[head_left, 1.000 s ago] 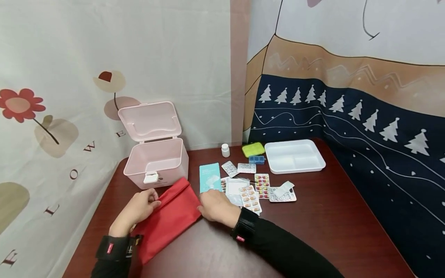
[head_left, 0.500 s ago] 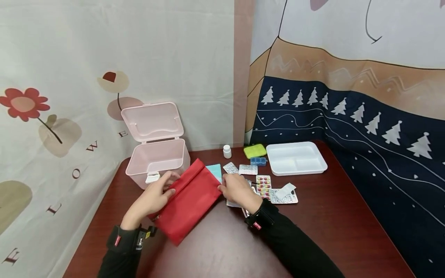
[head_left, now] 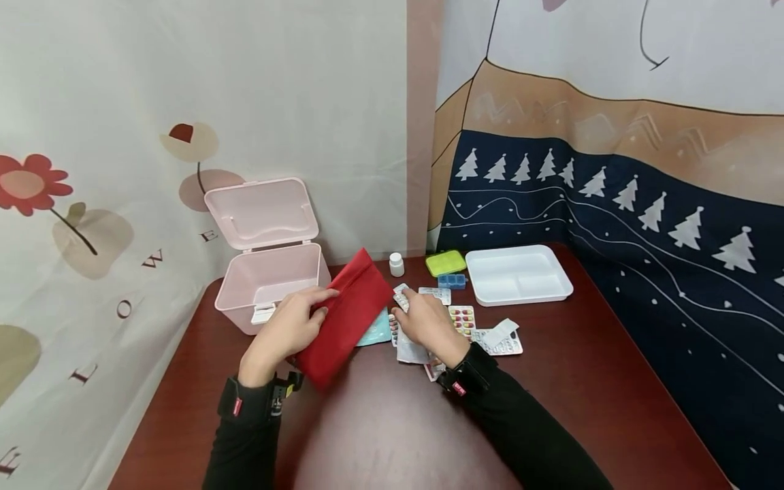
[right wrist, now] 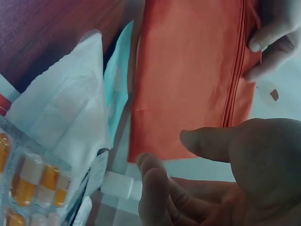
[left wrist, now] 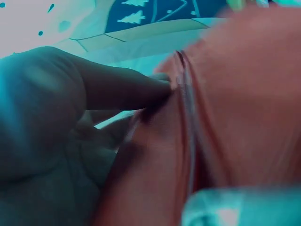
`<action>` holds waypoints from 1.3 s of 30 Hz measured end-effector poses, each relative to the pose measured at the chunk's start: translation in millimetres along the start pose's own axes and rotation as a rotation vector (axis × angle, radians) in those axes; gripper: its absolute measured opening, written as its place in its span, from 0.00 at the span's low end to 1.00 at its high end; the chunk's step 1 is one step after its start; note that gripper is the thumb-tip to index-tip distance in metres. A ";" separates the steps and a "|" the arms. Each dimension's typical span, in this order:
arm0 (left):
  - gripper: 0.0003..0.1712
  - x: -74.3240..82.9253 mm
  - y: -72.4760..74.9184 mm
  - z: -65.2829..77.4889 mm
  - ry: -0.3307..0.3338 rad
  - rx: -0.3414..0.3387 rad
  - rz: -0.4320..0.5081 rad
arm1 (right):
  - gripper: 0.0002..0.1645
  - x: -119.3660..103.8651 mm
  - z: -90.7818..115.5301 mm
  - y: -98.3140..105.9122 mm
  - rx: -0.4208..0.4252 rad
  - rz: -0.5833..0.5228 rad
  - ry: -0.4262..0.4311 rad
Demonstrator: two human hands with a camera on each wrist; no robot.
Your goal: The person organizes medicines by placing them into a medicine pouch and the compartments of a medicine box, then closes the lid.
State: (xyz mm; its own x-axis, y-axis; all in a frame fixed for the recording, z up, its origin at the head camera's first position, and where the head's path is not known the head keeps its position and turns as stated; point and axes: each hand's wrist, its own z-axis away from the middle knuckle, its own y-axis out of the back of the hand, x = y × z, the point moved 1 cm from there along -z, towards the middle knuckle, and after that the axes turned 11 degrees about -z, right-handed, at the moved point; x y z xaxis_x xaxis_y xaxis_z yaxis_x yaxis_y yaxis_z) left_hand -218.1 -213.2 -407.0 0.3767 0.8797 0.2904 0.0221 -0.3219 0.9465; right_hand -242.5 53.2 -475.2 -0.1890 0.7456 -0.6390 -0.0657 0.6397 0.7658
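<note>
My left hand (head_left: 288, 333) pinches the zipped edge of a red zip pouch (head_left: 349, 313), which is tilted in front of the open pink box (head_left: 275, 262). In the left wrist view, the zipper (left wrist: 188, 122) runs alongside my fingertips. My right hand (head_left: 431, 323) has thumb and curved fingers apart, just off the pouch's right end, above the medicine packs. Beneath it lie a white packet (head_left: 410, 350) and capsule blister packs (right wrist: 40, 181), partly hidden by the hand. The pouch partly covers a teal packet (head_left: 376, 331).
The box's lid (head_left: 269, 211) stands raised against the curtain. Toward the back are a white bottle (head_left: 397, 265), a yellow-green case (head_left: 446, 263), a blue pill case (head_left: 452, 281) and a white divided tray (head_left: 517, 289). A silver blister pack (head_left: 505, 346) lies at right.
The red pouch has been lifted up and away from the near side of the table, toward the box. My right hand has moved right and released the pouch's edge.
</note>
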 end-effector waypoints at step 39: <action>0.25 28.5 6.3 -0.8 0.093 -0.051 -0.108 | 0.24 -31.9 6.5 -28.4 -0.110 0.030 0.665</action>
State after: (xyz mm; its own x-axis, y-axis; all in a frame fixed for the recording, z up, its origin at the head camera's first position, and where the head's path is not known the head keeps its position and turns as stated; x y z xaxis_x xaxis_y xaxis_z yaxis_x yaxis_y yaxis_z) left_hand -207.9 -189.9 -392.7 0.2873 0.9377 0.1955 0.0101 -0.2071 0.9783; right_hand -228.2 12.4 -477.0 -0.7531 0.4666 -0.4639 -0.1438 0.5712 0.8081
